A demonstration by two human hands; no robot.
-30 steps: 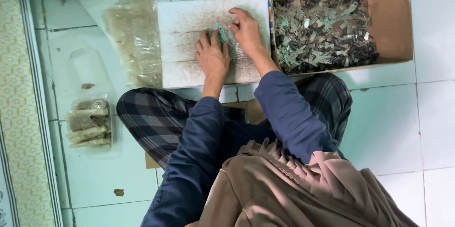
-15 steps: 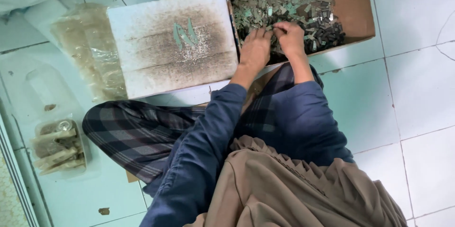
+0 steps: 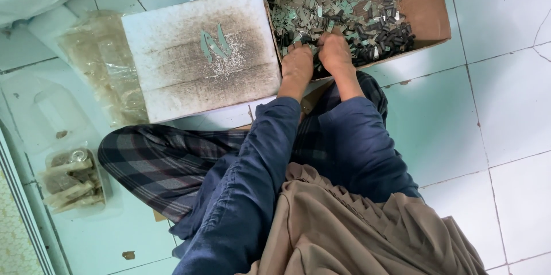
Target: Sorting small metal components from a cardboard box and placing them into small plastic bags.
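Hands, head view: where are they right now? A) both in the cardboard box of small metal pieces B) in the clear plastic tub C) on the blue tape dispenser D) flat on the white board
A: the left hand and right hand both reach into the cardboard box, fingers in the small metal pieces; the white board holds only a few pieces.

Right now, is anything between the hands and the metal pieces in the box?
No. Left hand and right hand are already in the open box, fingers down among the metal pieces; no lid or cover shows.
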